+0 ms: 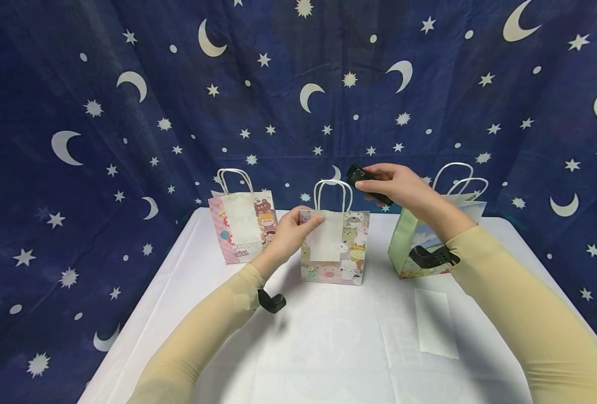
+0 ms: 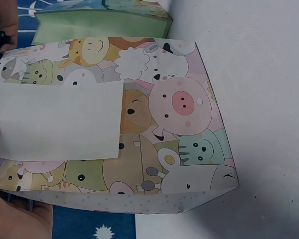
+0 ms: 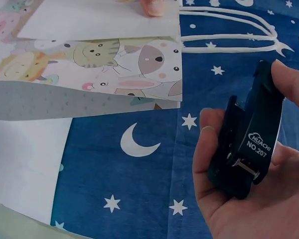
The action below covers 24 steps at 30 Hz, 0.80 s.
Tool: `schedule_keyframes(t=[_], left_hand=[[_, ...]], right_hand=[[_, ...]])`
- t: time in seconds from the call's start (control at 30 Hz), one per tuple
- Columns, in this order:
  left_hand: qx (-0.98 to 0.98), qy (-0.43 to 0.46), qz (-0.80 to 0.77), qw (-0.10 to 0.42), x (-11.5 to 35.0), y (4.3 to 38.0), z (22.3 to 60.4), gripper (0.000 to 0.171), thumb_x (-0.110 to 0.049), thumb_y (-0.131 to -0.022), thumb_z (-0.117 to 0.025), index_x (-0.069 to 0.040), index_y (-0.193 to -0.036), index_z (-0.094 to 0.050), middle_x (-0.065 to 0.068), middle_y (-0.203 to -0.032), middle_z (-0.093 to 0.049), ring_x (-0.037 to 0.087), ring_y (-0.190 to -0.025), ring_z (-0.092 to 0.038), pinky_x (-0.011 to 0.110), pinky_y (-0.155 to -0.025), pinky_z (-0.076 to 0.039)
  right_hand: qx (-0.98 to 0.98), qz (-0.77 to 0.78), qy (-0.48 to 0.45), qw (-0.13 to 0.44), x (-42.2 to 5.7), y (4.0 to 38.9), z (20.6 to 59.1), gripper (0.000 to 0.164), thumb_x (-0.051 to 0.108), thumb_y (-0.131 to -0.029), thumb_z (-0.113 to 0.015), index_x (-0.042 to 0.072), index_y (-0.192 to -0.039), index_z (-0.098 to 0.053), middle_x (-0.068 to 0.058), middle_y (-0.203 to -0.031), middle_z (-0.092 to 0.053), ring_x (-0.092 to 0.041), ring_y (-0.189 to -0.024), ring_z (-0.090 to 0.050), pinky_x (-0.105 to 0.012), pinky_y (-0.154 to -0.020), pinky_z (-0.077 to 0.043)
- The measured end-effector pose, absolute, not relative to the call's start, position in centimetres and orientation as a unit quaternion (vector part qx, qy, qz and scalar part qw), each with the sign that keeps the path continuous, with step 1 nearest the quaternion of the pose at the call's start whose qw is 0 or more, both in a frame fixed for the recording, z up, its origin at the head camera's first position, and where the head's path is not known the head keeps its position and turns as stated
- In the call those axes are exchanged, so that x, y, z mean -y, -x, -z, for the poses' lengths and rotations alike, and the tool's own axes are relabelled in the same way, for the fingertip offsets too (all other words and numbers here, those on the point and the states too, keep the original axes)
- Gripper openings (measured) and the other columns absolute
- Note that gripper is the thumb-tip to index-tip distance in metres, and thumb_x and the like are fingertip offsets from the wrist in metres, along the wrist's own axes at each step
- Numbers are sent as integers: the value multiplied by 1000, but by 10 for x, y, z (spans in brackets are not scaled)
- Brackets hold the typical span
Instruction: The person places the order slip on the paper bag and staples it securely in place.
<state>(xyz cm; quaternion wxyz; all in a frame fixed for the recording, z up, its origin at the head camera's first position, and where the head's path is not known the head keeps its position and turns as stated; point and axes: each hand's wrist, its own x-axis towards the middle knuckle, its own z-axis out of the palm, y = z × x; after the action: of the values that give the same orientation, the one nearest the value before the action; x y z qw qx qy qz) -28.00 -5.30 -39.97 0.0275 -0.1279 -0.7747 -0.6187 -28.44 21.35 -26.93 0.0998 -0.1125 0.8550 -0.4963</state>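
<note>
A paper gift bag with cartoon animals [image 1: 357, 264] stands upright mid-table, its white rope handles raised. Against its front lies a blank white paper slip [image 1: 326, 247]. My left hand [image 1: 294, 227] grips the bag's upper left edge, thumb over the slip in front and fingers behind. In the right wrist view the left thumb tip [image 3: 153, 7] presses on the slip. My right hand [image 1: 389, 182] holds a small black stapler [image 3: 246, 134] between thumb and fingers. It is raised to the right of the bag's handles, apart from the bag.
Behind on the left stands a pink gift bag [image 1: 221, 227] bearing a white slip [image 1: 243, 219]. A green gift bag [image 1: 399, 241] stands on the right, partly behind the right forearm. Another white slip [image 1: 436, 322] lies on the white tablecloth [image 1: 329, 353]. A starry blue curtain [image 1: 278, 112] hangs behind.
</note>
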Motion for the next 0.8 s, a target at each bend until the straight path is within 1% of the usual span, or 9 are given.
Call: schedule_keyframes(t=[0.17, 0.47, 0.63, 0.8], left_hand=[[773, 132, 620, 27, 53, 280, 400, 30, -40, -93, -76, -14, -107, -71, -2, -79, -62, 12, -75, -52, 30, -64, -44], [774, 133, 618, 30, 54, 280, 400, 32, -43, -93, -75, -14, -107, -70, -2, -79, -62, 12, -75, -53, 29, -63, -44], [773, 130, 620, 23, 54, 281, 400, 32, -44, -93, -75, -15, -107, -71, -2, -83, -65, 12, -78, -54, 29, -65, -45], [774, 130, 619, 22, 55, 279, 398, 32, -44, -93, -75, -15, -107, -71, -1, -83, -63, 13, -79, -54, 29, -66, -46]], right_hand=[[-862, 478, 124, 113, -207, 291, 269, 77, 46, -94, -74, 11, -155, -42, -15, -126, -64, -26, -103, -62, -38, -82, -52], [-865, 452, 169, 136, -202, 308, 267, 68, 37, -96, -73, 8, -152, -46, -17, -130, -63, -28, -107, -64, -37, -83, -54], [-874, 424, 189, 146, -199, 315, 263, 68, 40, -95, -74, 10, -150, -49, -16, -130, -64, -28, -106, -66, -39, -82, -53], [-879, 404, 201, 155, -194, 318, 259, 68, 44, -94, -74, 11, -149, -51, -14, -120, -68, -28, -98, -64, -40, -80, -52]])
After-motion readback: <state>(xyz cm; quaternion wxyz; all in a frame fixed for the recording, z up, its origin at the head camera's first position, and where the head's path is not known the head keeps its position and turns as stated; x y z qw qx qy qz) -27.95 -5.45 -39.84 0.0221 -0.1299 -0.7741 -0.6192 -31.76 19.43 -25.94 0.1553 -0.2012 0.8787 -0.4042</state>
